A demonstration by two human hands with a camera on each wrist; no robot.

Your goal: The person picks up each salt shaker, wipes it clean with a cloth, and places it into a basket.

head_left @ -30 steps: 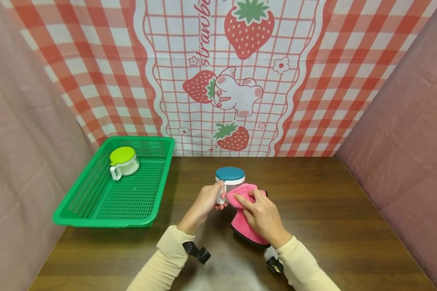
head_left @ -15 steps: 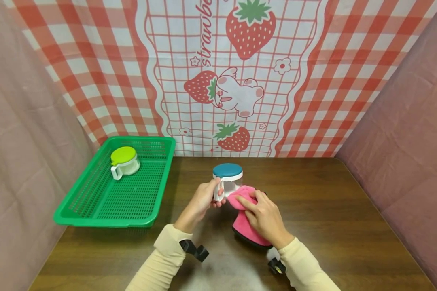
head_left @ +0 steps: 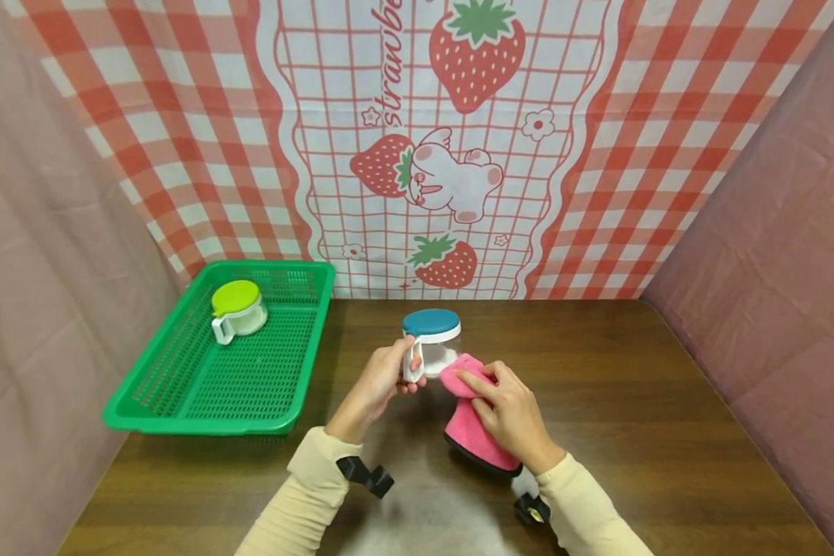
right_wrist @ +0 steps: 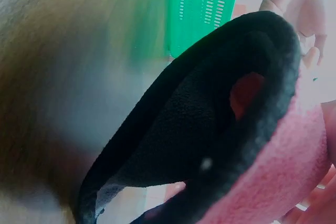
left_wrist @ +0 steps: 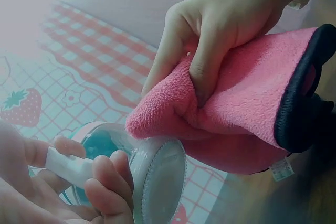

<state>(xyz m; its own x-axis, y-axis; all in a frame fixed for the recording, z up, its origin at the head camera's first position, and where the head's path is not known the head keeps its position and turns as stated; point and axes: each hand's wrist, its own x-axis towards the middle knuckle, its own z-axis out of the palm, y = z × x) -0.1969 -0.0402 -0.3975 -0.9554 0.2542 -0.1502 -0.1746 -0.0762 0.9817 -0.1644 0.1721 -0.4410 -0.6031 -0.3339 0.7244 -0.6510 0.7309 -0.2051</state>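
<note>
A clear seasoning jar with a blue lid and a white rim is held off the table, tilted, its base turned toward me. My left hand grips its white handle, fingers curled through and round it. Close by on the right, my right hand pinches a pink cloth with a black edge. The cloth's bunched tip is at the jar's lower right side; whether it touches, I cannot tell. In the left wrist view, the cloth hangs folded beside the jar's base. The right wrist view shows mostly its dark inner side.
A green plastic basket stands on the wooden table at left. Inside it, near the back, sits another jar with a lime-green lid and white handle. A strawberry-print curtain closes off the back.
The jar has shifted a little left and away from me, and more of its clear side shows. The cloth, which covered part of that side, now sits at its lower right edge.
</note>
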